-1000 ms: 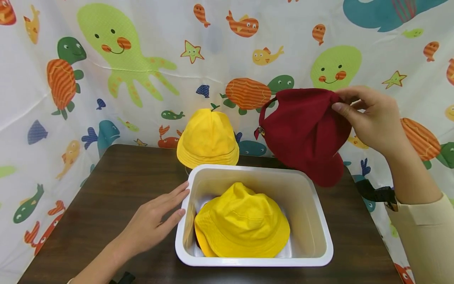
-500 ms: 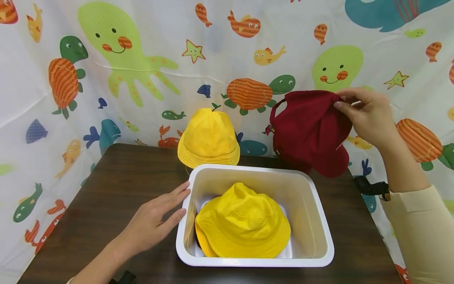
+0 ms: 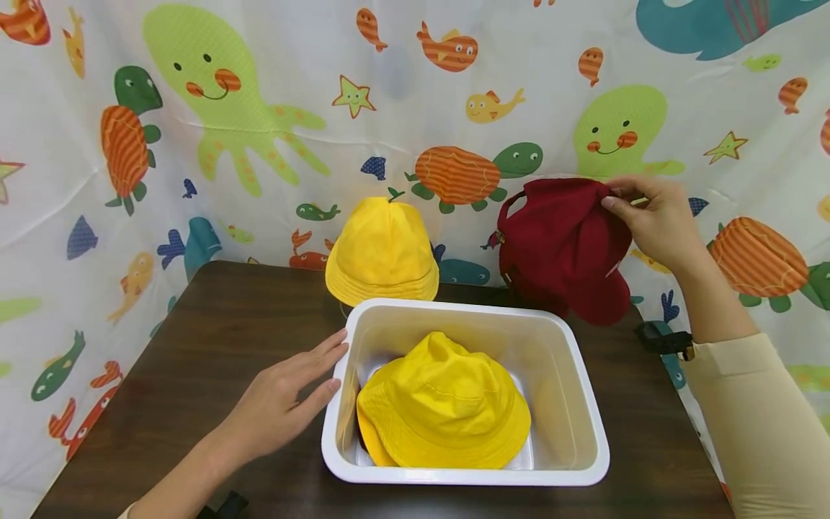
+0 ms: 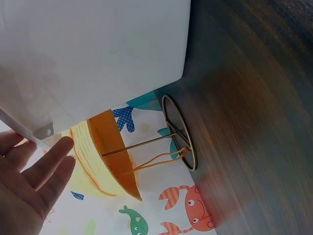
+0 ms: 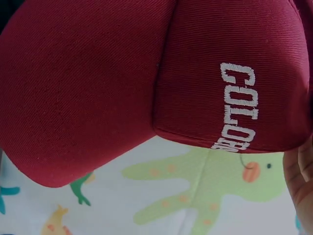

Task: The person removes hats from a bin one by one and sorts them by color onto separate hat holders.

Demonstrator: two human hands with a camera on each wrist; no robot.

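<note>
My right hand (image 3: 658, 220) pinches the top of a dark red baseball cap (image 3: 560, 249), which hangs brim-down behind the back right corner of a white plastic tub (image 3: 467, 476). White stitched letters show on the cap's front (image 5: 274, 58) in the right wrist view. My left hand (image 3: 285, 393) has its fingers nearly straight, with fingertips resting at the tub's left rim. Inside the tub lies a yellow bucket hat (image 3: 447, 411), on top of another yellow brim. Whether the cap's underside meets a stand or the table is hidden.
Behind the tub a yellow hat (image 3: 382, 252) with a small green leaf tip sits on a wire stand (image 4: 181, 137). Dark wood table (image 3: 227, 317) lies under everything. A curtain (image 3: 402, 86) with printed sea animals hangs close behind and at the sides.
The cap has shifted back from over the tub's rim to behind it, its brim a little higher. My right hand has moved slightly left and down, still pinching it. My left hand stays put.
</note>
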